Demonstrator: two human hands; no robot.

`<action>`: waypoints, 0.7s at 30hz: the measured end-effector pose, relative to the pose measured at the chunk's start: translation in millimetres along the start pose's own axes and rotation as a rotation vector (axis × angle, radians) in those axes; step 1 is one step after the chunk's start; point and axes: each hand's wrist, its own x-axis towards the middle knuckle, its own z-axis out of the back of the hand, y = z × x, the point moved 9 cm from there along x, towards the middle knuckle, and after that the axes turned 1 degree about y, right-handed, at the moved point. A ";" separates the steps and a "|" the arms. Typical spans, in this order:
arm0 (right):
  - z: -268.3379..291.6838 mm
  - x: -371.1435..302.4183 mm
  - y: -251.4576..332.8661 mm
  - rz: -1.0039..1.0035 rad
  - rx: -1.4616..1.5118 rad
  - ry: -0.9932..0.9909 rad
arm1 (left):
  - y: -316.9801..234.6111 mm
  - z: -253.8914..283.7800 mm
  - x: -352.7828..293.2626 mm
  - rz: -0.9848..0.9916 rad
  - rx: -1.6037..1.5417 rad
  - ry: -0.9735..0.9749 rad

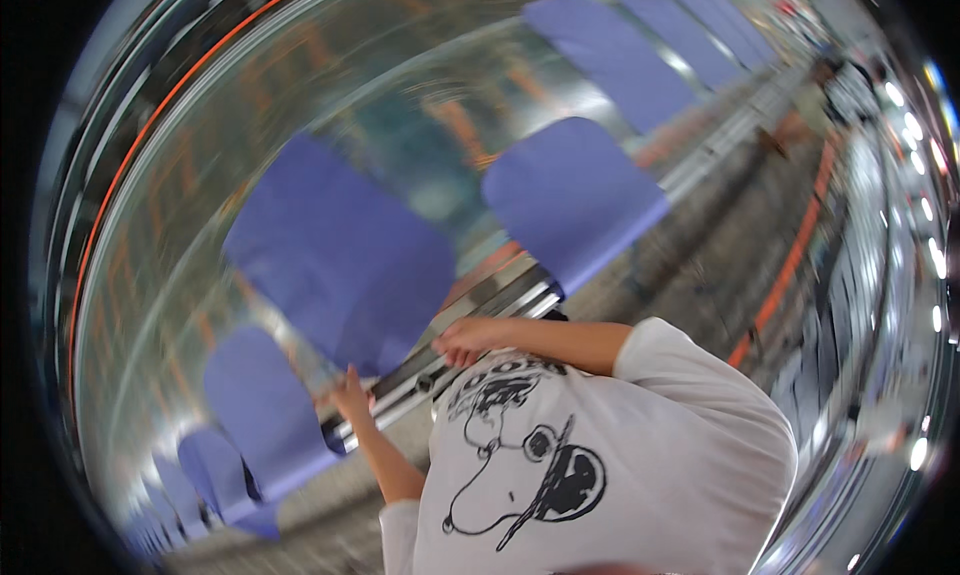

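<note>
Head view, blurred and tilted: a large purple sheet (345, 260) is grasped at its lower edge by the left hand (350, 395). The right hand (470, 340) is curled beside that edge above a metal rail (450, 360); what it grips cannot be told. More purple sheets (570, 200) are seen nearby.

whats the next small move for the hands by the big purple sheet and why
Probably settle the left hand's grip on the purple sheet first. That hand sits at the sheet's lower edge, the right hand lies on the metal rail beside it, and blur hides any firm hold.
</note>
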 end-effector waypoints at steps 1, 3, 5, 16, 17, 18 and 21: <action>-3.6 4.1 -12.1 -0.047 0.012 -0.011 | -3.2 -11.0 -16.7 -0.032 -0.041 0.033; -24.7 8.6 -14.6 -0.012 0.043 -0.001 | -6.2 -22.1 -31.9 0.030 -0.239 0.196; -52.7 4.8 -11.2 0.003 0.088 0.034 | -9.4 -33.8 -36.9 0.149 -0.468 0.310; -57.8 -83.2 84.2 0.510 0.253 -0.681 | -127.0 -122.6 -296.5 -0.163 -0.669 0.733; -49.7 -114.9 94.4 0.586 0.241 -0.807 | -127.2 -124.0 -313.1 -0.241 -0.577 0.867; -49.9 -147.8 112.8 0.720 0.122 -0.803 | -120.9 -121.0 -329.3 -0.316 -0.478 0.999; -62.2 -271.5 169.2 1.085 -0.280 -0.797 | -153.5 -85.4 -371.0 -0.634 -0.379 1.252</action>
